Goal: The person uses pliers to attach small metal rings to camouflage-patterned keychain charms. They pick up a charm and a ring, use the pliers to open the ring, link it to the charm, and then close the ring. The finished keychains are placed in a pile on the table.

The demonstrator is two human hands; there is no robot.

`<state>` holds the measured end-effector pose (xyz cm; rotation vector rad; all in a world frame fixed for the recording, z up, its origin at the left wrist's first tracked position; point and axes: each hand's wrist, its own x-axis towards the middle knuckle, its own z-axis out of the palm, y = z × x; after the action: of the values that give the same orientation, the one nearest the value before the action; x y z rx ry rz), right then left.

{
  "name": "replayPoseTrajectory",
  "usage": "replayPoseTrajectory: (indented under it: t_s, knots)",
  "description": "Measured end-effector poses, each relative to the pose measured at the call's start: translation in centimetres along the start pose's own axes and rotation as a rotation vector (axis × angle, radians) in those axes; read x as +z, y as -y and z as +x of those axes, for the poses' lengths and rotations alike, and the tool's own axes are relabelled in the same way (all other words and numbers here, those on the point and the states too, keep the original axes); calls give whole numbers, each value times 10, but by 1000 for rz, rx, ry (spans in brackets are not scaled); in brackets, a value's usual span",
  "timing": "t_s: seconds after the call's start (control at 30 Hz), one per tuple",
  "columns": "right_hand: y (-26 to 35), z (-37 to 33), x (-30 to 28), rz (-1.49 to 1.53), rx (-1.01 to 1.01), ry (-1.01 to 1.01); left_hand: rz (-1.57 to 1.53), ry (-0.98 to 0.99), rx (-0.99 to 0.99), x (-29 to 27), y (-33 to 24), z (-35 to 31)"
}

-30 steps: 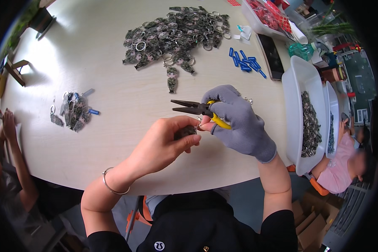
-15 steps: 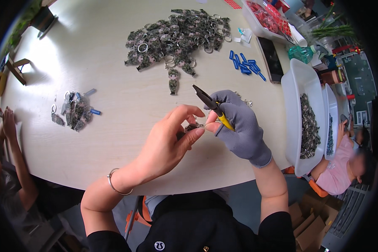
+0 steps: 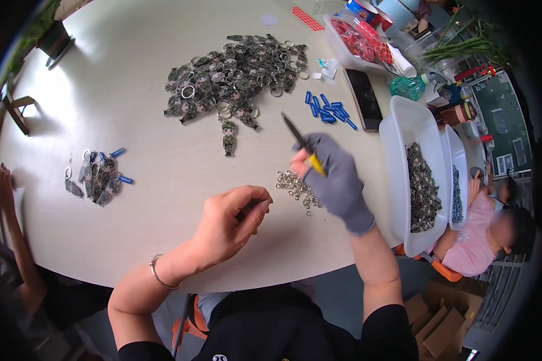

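Observation:
My left hand point(image 3: 232, 222), bare with a bangle at the wrist, is closed over the table's near part. A dark keychain charm point(image 3: 247, 210) is pinched in it, mostly hidden by the fingers. My right hand point(image 3: 337, 183) wears a grey glove with bare fingertips and grips pliers point(image 3: 300, 136) with yellow handles, their dark jaws pointing away. Right by its fingertips lies a scatter of small metal rings point(image 3: 293, 184). Farther off spreads a big pile of camouflage figure keychains point(image 3: 235, 75), with a single figure keychain point(image 3: 228, 139) at its near edge.
At left lies a smaller keychain group point(image 3: 100, 180) with blue tags. Loose blue tags point(image 3: 328, 110) and a phone point(image 3: 364, 99) lie at right. Two bins, one with camouflage charms point(image 3: 423, 186), the other with blue pieces point(image 3: 456, 195), line the right edge. Other people sit on both sides.
My hands have moved apart. The right hand with the pliers has come to the metal rings, now uncovered; the left has drawn slightly nearer to me. The whole view has shifted.

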<state>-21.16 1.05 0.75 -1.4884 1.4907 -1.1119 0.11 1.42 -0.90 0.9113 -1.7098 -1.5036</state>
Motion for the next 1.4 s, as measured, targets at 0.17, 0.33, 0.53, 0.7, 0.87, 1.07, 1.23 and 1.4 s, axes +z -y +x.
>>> replayPoseTrajectory:
  t_s: [0.17,0.33,0.53,0.7,0.87,1.07,1.23,1.4]
  knots:
    - [-71,82,-58,-878,-156,-266,-21,43,-71,1,-5,3]
    - [-80,97,-69,-1019,-41,-168,-31,22,-56,-2,-4,2]
    - [-33,60,-39,-332,138,-127,12,-24,-20,-6,-5,1]
    - [34,3,-9,-178,-57,293,105,-53,16,-4,-4,0]
    - [43,-6,-3,-284,-185,327,169,-42,93,-2,-8,0]
    - [46,-4,-2,-318,-122,362,348,-42,240,-4,-9,-1]
    - [46,0,-6,-353,-26,422,433,-22,289,-2,-7,-1]
    - [44,2,-7,-370,9,451,466,-8,300,0,-5,-1]
